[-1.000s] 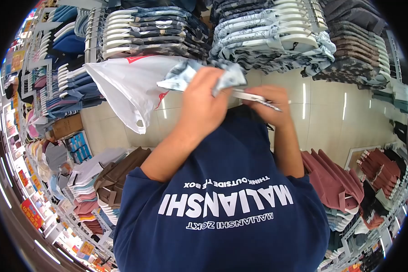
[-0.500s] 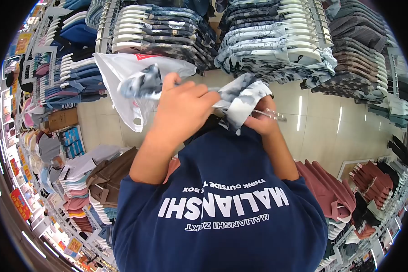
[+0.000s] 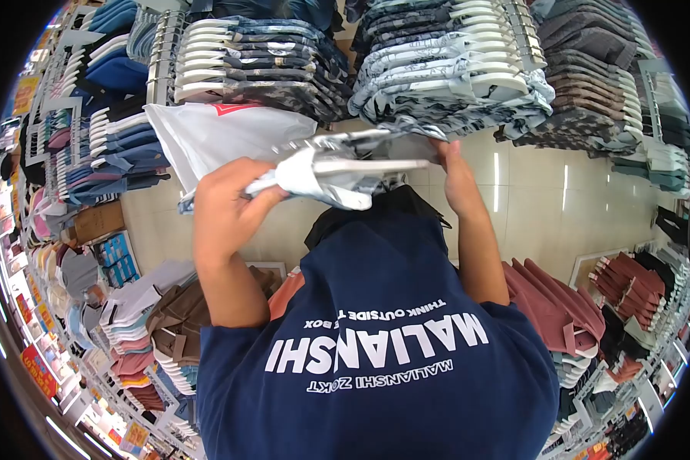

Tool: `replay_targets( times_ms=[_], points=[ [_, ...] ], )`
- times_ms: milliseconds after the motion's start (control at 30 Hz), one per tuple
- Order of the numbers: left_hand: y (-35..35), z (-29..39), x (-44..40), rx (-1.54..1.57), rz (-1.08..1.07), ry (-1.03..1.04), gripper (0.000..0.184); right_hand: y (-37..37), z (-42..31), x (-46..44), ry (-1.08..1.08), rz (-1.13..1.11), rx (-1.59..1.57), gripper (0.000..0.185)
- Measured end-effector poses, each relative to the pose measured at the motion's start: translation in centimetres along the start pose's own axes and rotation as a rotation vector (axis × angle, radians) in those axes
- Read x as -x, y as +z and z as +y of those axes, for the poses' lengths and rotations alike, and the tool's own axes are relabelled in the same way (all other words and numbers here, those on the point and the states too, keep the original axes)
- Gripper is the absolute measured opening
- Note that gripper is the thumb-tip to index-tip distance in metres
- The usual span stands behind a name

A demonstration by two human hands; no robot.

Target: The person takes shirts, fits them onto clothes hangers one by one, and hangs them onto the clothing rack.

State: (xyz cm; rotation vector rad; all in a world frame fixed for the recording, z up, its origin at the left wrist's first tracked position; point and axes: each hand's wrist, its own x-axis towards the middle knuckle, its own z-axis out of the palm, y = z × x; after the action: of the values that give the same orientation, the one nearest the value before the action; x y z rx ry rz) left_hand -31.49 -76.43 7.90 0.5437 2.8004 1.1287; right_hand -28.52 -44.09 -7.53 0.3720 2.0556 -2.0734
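Note:
A grey-and-white patterned shirt (image 3: 330, 188) is stretched between my hands in front of my chest, partly smeared by motion. A white hanger (image 3: 379, 164) shows among its folds, with one end pointing toward my right hand. My left hand (image 3: 234, 203) is closed on the shirt's left end, thumb over the cloth. At the other end, my right hand (image 3: 458, 180) has its thumb raised against the dark edge of the cloth; its other fingers are largely hidden. Just behind the shirt is a white plastic bag (image 3: 230, 138) with a red mark.
Ahead, racks hold dark patterned shirts (image 3: 261, 69) and lighter patterned shirts (image 3: 452, 77) on white hangers. Blue garments (image 3: 123, 142) hang at the left. Brown trousers (image 3: 180, 310) and dusty-pink garments (image 3: 548, 307) hang on either side of me. Pale floor tiles (image 3: 529, 192) lie between the racks.
My left hand has moved left and down, away from my right, spreading the shirt sideways. The right hand has risen slightly and turned. The white hanger now shows between them.

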Motion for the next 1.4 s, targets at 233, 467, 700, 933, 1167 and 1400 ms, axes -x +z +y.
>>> replay_targets(
  times_ms=[233, 467, 700, 933, 1167, 1400],
  points=[
    [0.1, -0.6, 0.7, 0.030, 0.164, -0.225, 0.020, 2.3, 3.4, -1.0, -0.193, -0.102, 0.125, 0.061],
    [1.8, -0.7, 0.5, -0.086, 0.324, -0.354, 0.022, 2.9, 1.1, 0.2, -0.136, 0.003, 0.544, 0.066],
    [3.5, -1.6, -0.3, -0.101, 0.378, -0.077, 0.020, 0.8, -1.8, 1.5, -0.064, -1.013, 0.171, 0.058],
    [2.4, -2.2, -0.6, 0.119, 0.264, 0.039, 0.021, -1.7, -6.4, -1.7, -0.668, 0.059, 0.445, 0.050],
    [5.9, 1.2, -3.9, 0.107, 0.040, 0.203, 0.015, 1.8, -4.1, -0.9, -0.834, 0.081, 0.618, 0.034],
    [11.4, 1.0, -7.9, 0.002, -0.129, 0.186, 0.015, -6.7, -3.9, -0.3, -0.573, 0.198, 0.472, 0.036]
  ],
)
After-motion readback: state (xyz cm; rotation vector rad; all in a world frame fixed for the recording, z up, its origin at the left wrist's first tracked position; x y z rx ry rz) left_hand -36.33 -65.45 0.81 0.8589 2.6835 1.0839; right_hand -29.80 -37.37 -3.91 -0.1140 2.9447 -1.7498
